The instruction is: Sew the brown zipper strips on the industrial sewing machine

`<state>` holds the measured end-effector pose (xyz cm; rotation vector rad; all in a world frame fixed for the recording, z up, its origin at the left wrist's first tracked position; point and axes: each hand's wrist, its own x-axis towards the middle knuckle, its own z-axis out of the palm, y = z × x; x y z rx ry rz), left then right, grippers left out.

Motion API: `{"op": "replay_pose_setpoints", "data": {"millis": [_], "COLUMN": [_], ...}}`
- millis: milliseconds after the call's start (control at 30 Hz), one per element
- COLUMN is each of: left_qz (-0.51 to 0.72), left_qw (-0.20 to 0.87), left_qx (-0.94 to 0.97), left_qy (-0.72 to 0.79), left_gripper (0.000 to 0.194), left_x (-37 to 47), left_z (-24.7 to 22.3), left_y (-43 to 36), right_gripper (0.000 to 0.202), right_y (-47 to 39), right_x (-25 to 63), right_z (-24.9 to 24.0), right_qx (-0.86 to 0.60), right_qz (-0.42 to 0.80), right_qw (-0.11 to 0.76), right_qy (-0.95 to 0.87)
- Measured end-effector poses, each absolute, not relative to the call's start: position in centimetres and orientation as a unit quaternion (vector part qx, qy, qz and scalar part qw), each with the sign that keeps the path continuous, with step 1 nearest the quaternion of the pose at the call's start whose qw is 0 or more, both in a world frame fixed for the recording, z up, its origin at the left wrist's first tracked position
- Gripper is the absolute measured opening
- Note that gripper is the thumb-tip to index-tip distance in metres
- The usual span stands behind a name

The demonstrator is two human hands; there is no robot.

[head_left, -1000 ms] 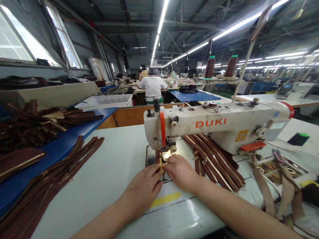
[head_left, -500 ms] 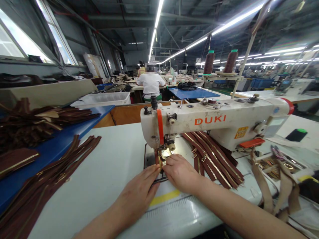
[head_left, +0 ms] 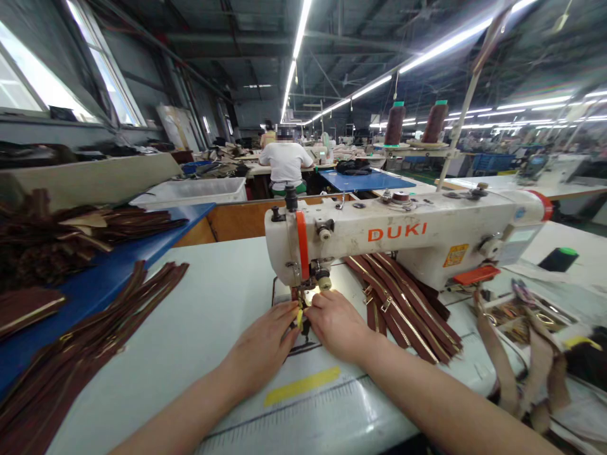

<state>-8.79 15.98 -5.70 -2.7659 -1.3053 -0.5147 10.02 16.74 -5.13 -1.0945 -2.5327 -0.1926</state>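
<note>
At the white sewing machine [head_left: 346, 221], both hands meet just in front of the presser foot [head_left: 302, 292]. Between their fingertips is a short brown zipper strip [head_left: 300, 315] with a gold-coloured edge, mostly covered by the fingers. My left hand [head_left: 260, 344] pinches it from the left, with the thumb below the fingers. My right hand [head_left: 336, 325] is closed at its other side, knuckles up, close to the needle area. Brown zipper strips [head_left: 408, 303] with gold teeth and pulls lie fanned out right of my right hand.
More brown zipper strips [head_left: 95, 347] lie along the table's left side, with a pile [head_left: 57, 234] on a blue surface. On the right are an accessory tray [head_left: 526, 316], beige straps [head_left: 540, 360] and a dark thread cone [head_left: 559, 259]. A person [head_left: 285, 161] sits ahead.
The view has shifted slightly, and more of the yellow tape on the table shows. Both hands stay at the presser foot, and less of the brown strip is visible between them.
</note>
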Motion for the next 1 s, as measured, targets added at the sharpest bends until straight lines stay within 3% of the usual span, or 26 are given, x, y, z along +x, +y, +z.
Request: {"op": "replay_pose_setpoints", "data": {"millis": [800, 1000], "left_qz": [-0.219, -0.217], "left_qw": [0.038, 0.045], "left_qx": [-0.878, -0.878], "left_qy": [-0.423, -0.424], "left_gripper": [0.031, 0.027], "left_x": [-8.7, -11.1], "left_z": [-5.3, -4.9], "left_y": [17.0, 11.9], "right_gripper": [0.023, 0.02], "right_y": [16.5, 16.0], "right_x": [10.5, 10.7], "right_z": [-5.9, -6.0], "right_qx": [-0.403, -0.39], "right_qz": [-0.026, 0.002], "right_qw": [0.261, 0.309], "right_qy": [-0.877, -0.868]}}
